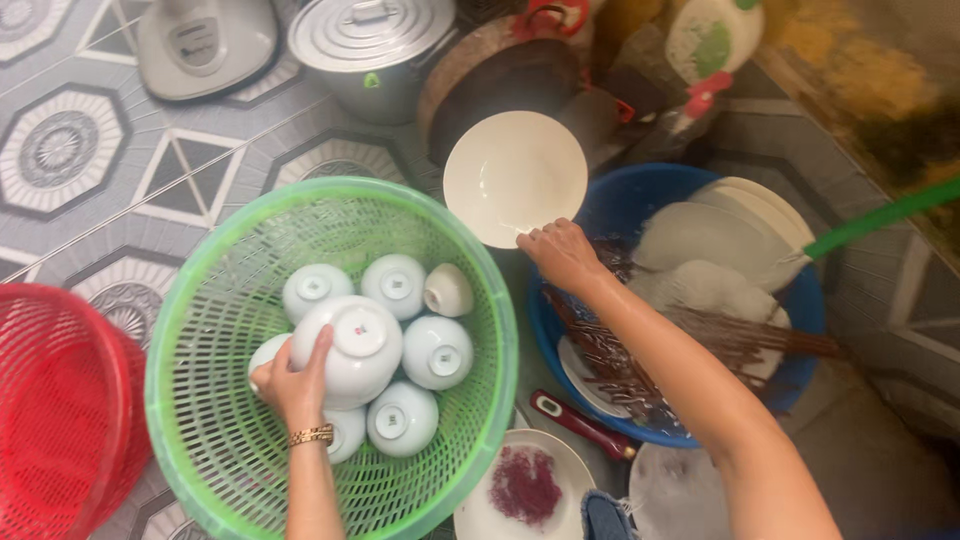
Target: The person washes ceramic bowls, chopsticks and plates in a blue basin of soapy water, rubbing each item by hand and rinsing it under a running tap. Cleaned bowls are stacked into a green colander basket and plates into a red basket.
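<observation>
White glazed ceramic is filling both sets of fingers: the left hand (pixel 293 385) is gripping an upturned white bowl (pixel 350 345), fingers wrapped over its side, and holding it over the other bowls inside the green plastic basket (pixel 210 440). Around it, several smaller white bowls (pixel 437 352) are lying mouth-down on the basket's mesh, and one small cup (pixel 448 290) is lying tilted on its side near the far rim. The right hand (pixel 562 253) is pinching the lower edge of a shallow white plate (pixel 515 175), holding it up between the basket and the blue basin (pixel 620 205). That basin is holding sudsy plates (pixel 715 240) and a bundle of dark chopsticks (pixel 610 365). A red basket (pixel 60 400) is sitting on the patterned tile floor (pixel 70 150) just beside the green one, and a lidded metal pot (pixel 370 45) is standing beyond it.
</observation>
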{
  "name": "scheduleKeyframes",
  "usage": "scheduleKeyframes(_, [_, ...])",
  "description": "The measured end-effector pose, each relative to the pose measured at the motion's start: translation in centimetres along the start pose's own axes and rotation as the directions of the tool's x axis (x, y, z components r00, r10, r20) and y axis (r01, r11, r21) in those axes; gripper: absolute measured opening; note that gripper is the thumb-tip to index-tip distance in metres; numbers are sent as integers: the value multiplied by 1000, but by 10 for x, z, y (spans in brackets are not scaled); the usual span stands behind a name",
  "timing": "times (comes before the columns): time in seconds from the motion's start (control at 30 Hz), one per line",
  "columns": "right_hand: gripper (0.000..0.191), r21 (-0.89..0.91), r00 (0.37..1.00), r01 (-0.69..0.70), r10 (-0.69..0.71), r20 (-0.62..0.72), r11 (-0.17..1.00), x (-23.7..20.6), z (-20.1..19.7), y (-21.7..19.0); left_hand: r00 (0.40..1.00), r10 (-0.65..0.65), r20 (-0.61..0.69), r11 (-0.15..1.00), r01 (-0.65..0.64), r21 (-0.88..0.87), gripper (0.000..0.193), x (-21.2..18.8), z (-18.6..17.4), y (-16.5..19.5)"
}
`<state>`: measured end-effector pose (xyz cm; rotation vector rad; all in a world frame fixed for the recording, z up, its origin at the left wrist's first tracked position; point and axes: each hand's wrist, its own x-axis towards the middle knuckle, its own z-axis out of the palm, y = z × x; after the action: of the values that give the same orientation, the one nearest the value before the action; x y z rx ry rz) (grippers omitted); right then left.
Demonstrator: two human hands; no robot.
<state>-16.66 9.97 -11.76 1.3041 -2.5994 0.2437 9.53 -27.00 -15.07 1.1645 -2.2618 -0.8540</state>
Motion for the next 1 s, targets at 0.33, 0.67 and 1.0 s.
scheduleKeyframes(0.33, [29, 824, 781, -523, 510, 360, 219, -119, -76, 63, 967, -188, 173, 974, 205, -91, 79, 17, 2, -25])
scheduleKeyframes(0.67, [38, 861, 598, -317, 621, 507, -399, -141, -28, 112, 938, 345, -34, 933, -338, 123, 77, -22, -4, 79])
scheduleKeyframes(1.0, [33, 627, 758, -564, 639, 132, 538, -98, 59, 28, 800, 570, 187, 822, -557, -120, 45, -125, 8, 194])
